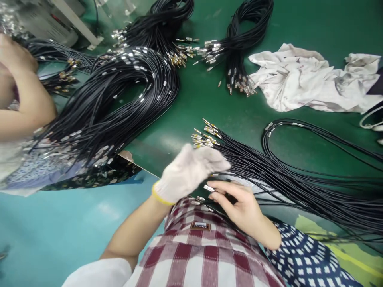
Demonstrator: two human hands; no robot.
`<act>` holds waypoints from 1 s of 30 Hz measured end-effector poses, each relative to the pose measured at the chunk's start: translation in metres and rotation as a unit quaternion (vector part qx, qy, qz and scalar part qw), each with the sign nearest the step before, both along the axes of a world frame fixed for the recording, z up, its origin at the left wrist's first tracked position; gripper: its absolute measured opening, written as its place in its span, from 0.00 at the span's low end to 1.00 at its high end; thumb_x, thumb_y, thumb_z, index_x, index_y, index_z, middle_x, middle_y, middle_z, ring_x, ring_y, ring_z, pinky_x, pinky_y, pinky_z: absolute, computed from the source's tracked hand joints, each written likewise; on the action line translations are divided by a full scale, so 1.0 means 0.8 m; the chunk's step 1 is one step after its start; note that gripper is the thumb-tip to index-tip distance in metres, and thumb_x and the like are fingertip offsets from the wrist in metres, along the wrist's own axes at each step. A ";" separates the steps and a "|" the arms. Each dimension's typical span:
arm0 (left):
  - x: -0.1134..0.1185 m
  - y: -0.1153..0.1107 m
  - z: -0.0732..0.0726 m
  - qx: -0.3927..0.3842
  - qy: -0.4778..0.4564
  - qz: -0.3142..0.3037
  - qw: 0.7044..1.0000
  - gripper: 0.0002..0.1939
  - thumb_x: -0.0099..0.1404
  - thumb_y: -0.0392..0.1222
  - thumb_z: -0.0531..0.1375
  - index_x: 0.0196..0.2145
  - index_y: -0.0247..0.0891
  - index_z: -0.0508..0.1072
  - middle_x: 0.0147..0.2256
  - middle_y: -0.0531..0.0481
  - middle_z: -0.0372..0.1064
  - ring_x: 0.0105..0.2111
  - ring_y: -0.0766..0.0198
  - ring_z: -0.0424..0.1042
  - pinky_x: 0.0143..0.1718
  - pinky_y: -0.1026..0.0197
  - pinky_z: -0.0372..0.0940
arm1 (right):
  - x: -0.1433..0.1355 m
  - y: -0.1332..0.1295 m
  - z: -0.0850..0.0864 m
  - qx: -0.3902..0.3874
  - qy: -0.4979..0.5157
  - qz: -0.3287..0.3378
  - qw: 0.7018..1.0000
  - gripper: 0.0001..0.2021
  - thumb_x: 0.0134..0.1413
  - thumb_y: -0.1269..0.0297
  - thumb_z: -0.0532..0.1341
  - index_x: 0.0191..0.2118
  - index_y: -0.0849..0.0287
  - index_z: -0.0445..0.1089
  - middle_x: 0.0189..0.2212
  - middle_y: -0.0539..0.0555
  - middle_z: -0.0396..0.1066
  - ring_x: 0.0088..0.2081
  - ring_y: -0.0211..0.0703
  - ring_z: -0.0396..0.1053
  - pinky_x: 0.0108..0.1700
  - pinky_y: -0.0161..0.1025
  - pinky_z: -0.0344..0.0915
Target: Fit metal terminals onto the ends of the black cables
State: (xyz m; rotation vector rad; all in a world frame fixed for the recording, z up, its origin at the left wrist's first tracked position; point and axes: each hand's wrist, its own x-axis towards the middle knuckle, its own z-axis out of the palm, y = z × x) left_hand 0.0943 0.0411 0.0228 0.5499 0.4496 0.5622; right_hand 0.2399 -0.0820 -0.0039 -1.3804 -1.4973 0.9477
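A white glove with a yellow cuff covers my left hand (191, 171); its fingers are apart and nothing shows in them, and it is beside the metal cable ends (206, 137). My bare right hand (236, 201) pinches a small silver connector (208, 187) between thumb and fingertips, just to the right of the glove. Behind both hands, a long bundle of black cables (278, 171) runs toward the right edge. A few loose connectors (200, 198) lie near my checked apron.
Coiled black cables (161, 87) cover the left of the green table (203, 99). More bundles (248, 30) lie at the back beside a crumpled white cloth (302, 79). Another person's arm (26, 87) is at the left edge. A looped cable (266, 137) rests at the right.
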 end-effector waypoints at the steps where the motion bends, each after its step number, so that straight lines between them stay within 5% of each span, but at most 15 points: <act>1: -0.015 0.000 0.007 0.056 0.034 0.046 0.997 0.29 0.70 0.63 0.51 0.42 0.35 0.79 0.42 0.42 0.76 0.49 0.48 0.73 0.58 0.46 0.62 | 0.000 -0.003 -0.001 0.025 -0.046 0.016 0.998 0.10 0.65 0.69 0.61 0.50 0.58 0.75 0.39 0.57 0.79 0.39 0.45 0.76 0.43 0.42 0.70; 4: -0.059 -0.004 0.011 0.194 0.194 0.165 0.947 0.25 0.70 0.61 0.52 0.40 0.38 0.78 0.40 0.44 0.76 0.45 0.51 0.74 0.54 0.49 0.65 | 0.003 -0.010 0.000 0.037 -0.140 0.138 0.980 0.09 0.67 0.68 0.59 0.45 0.58 0.77 0.42 0.58 0.75 0.42 0.48 0.73 0.45 0.44 0.69; 6: -0.081 -0.013 0.001 0.276 0.350 0.170 0.879 0.17 0.70 0.53 0.54 0.40 0.39 0.77 0.38 0.47 0.75 0.40 0.56 0.73 0.47 0.54 0.66 | 0.012 -0.009 -0.001 0.023 -0.140 0.177 0.974 0.09 0.68 0.66 0.58 0.44 0.57 0.77 0.40 0.56 0.74 0.40 0.44 0.72 0.43 0.40 0.69; 9: -0.095 -0.032 -0.016 0.398 0.549 0.098 0.728 0.11 0.70 0.43 0.54 0.38 0.40 0.76 0.39 0.50 0.75 0.40 0.58 0.72 0.46 0.56 0.63 | 0.028 0.005 -0.008 0.042 -0.237 0.055 0.969 0.09 0.69 0.67 0.57 0.44 0.59 0.76 0.41 0.57 0.74 0.40 0.46 0.71 0.43 0.41 0.67; 11: -0.094 -0.046 -0.024 0.491 0.584 0.065 0.643 0.10 0.70 0.40 0.54 0.37 0.41 0.75 0.38 0.50 0.75 0.40 0.58 0.72 0.48 0.55 0.61 | 0.035 0.017 -0.014 0.051 -0.360 0.006 0.931 0.09 0.68 0.67 0.57 0.42 0.60 0.76 0.39 0.58 0.74 0.38 0.48 0.69 0.39 0.42 0.64; 14: -0.084 -0.062 -0.031 0.597 0.563 0.016 0.571 0.10 0.71 0.38 0.54 0.37 0.40 0.74 0.37 0.50 0.75 0.38 0.59 0.72 0.47 0.55 0.61 | 0.038 0.030 -0.020 0.055 -0.461 0.021 0.886 0.08 0.67 0.68 0.59 0.40 0.59 0.76 0.35 0.56 0.74 0.36 0.48 0.67 0.36 0.42 0.58; 20: -0.041 -0.063 -0.036 0.683 0.595 -0.072 0.419 0.14 0.69 0.48 0.60 0.49 0.39 0.72 0.38 0.47 0.73 0.37 0.53 0.71 0.39 0.50 0.60 | 0.034 0.032 -0.021 0.074 -0.490 0.034 0.868 0.08 0.67 0.68 0.59 0.38 0.59 0.75 0.34 0.55 0.73 0.36 0.48 0.66 0.37 0.42 0.55; 25: -0.019 -0.054 -0.037 0.701 0.588 -0.078 0.395 0.13 0.69 0.49 0.60 0.47 0.41 0.73 0.40 0.47 0.71 0.39 0.52 0.70 0.38 0.50 0.59 | 0.035 0.030 -0.014 0.067 -0.499 0.035 0.863 0.04 0.65 0.68 0.62 0.41 0.60 0.75 0.36 0.55 0.74 0.38 0.48 0.67 0.37 0.43 0.55; 30: -0.039 -0.053 -0.040 0.674 0.622 -0.055 0.396 0.13 0.69 0.46 0.60 0.49 0.41 0.72 0.41 0.46 0.72 0.41 0.51 0.70 0.41 0.49 0.59 | 0.045 0.031 -0.004 0.034 -0.482 0.022 0.875 0.05 0.65 0.69 0.62 0.37 0.59 0.74 0.35 0.55 0.73 0.37 0.49 0.67 0.36 0.44 0.57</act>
